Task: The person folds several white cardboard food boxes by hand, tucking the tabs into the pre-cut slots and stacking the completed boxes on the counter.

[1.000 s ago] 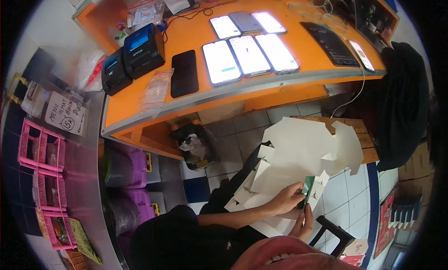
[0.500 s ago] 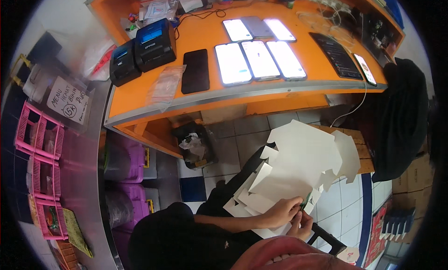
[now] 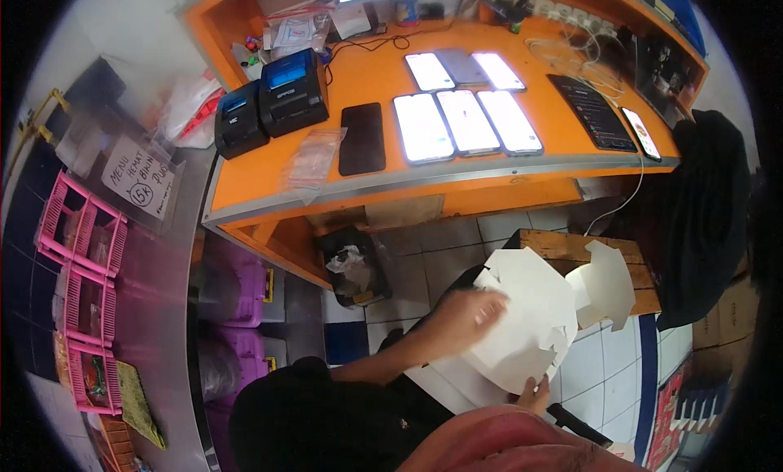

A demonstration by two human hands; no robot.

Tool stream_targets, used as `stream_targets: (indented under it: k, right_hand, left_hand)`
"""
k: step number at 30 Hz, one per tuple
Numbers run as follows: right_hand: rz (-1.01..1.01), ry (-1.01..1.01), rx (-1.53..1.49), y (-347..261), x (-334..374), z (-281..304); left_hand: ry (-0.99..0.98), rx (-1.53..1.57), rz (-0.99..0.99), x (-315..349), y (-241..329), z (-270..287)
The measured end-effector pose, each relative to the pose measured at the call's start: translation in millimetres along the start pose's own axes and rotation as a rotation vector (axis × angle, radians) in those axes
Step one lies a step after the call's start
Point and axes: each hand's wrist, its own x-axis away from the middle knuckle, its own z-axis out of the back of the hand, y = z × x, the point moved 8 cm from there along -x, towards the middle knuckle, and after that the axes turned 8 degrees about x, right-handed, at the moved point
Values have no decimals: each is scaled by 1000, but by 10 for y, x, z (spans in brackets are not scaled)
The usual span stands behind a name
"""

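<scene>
A folded white die-cut cardboard box blank (image 3: 534, 309) lies over my lap. Blurred by motion, my left hand (image 3: 471, 321) is over its left part; whether the fingers touch the card I cannot tell. My right hand (image 3: 534, 394) grips the lower right edge of the cardboard, thumb and fingers pinched there. Beyond it, a second piece of notched white card (image 3: 608, 284) reaches across the edge of a wooden bench (image 3: 636, 264); whether it joins the first is unclear.
An orange counter (image 3: 359, 183) ahead bears several lit phones (image 3: 422, 128), a dark phone (image 3: 361, 138), black printers (image 3: 294, 93) and a tablet (image 3: 591, 112). A waste bin (image 3: 355, 268) stands beneath. Pink baskets (image 3: 90, 309) are at left, dark cloth (image 3: 705, 219) at right.
My hands were together at the card's lower right corner. My left hand has moved up and left across the card, which now lies more folded over. The view has shifted slightly.
</scene>
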Motion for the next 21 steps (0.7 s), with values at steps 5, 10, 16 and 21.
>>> stream_targets:
  k: [5, 10, 16, 21]
  right_hand:
    - [-23, 32, -348, -294, 40, 163]
    - [110, 126, -412, -322, -2, 268]
    - [198, 169, -288, -690, 77, 510]
    - [256, 182, -281, -873, 111, 695]
  left_hand:
    - [-42, -369, 322, -40, -577, 403]
    - [-442, 412, 541, 110, -714, -186]
    - [-510, 403, 457, -52, -438, -287]
    - [-435, 397, 564, -109, -526, -339]
